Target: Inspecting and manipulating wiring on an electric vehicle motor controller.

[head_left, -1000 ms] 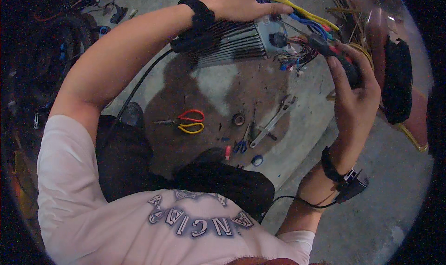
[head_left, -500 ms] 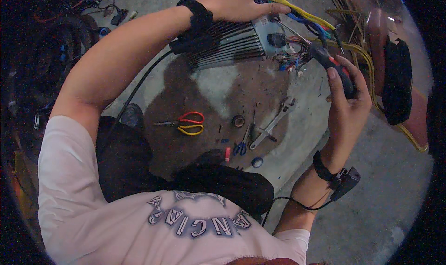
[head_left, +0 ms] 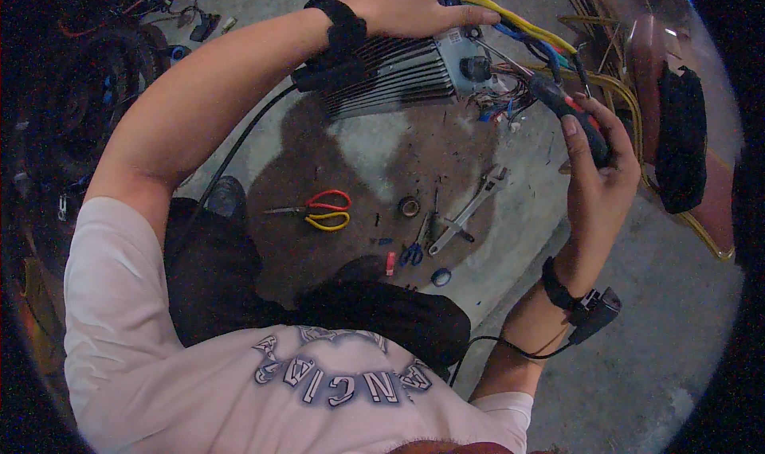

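A finned grey metal controller box (head_left: 398, 76) lies at the top middle, and my left hand (head_left: 406, 8) grips its far side. The left thumb stretches across the end face, against the thick yellow cables (head_left: 532, 28). In my right hand (head_left: 602, 147) is a screwdriver (head_left: 567, 110) with a black and red handle. Its shaft slants up and left, the tip meeting the end face below the left thumb; the exact contact is too small to make out. Blue and green cables run beside the yellow ones. A bunch of thin wires with connectors (head_left: 502, 110) hangs by the box's near corner.
On the floor before me lie scissors with red and yellow handles (head_left: 327, 211), an adjustable wrench (head_left: 468, 215), a tape roll (head_left: 409, 207) and blue-handled scissors (head_left: 412, 253). A dark wheel (head_left: 84, 95) stands at left, a reddish-brown panel (head_left: 719, 191) at right.
The box and the left hand have shifted very slightly. The screwdriver stays at the end face in my right hand, almost unmoved.
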Demonstrator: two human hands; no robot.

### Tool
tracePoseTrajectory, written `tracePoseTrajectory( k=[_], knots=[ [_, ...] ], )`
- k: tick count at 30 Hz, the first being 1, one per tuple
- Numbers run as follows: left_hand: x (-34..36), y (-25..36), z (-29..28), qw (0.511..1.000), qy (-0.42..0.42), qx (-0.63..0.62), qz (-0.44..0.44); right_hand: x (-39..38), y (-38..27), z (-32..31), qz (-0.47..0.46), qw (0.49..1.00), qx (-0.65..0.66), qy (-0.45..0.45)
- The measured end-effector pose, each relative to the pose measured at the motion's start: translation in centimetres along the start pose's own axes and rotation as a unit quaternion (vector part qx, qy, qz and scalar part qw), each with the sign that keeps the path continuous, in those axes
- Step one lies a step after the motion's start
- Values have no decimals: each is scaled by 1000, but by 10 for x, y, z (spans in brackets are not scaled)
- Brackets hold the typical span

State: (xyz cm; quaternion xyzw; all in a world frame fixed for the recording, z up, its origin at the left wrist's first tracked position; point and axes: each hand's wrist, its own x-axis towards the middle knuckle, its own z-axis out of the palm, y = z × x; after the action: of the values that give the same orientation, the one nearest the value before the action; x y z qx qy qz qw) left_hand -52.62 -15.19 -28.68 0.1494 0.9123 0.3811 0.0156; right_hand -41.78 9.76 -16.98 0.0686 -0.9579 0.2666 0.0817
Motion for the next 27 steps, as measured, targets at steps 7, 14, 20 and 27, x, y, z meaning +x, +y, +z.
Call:
tracePoseTrajectory(
  k=[7, 14, 20, 27],
  knots=[
    [1, -2, 1, 1000, 20, -9, 22, 1, -3, 1, -18, 1000, 4, -2],
    [2, -3, 2, 999, 27, -9, 29, -1, 1, 1, -11, 1000, -10, 1],
    [0, 1, -3, 999, 4, -24, 27, -4, 5, 1, -15, 1000, -9, 4],
    [3, -4, 2, 999, 19, 18, 19, -6, 3, 1, -23, 1000, -10, 4]
  ],
)
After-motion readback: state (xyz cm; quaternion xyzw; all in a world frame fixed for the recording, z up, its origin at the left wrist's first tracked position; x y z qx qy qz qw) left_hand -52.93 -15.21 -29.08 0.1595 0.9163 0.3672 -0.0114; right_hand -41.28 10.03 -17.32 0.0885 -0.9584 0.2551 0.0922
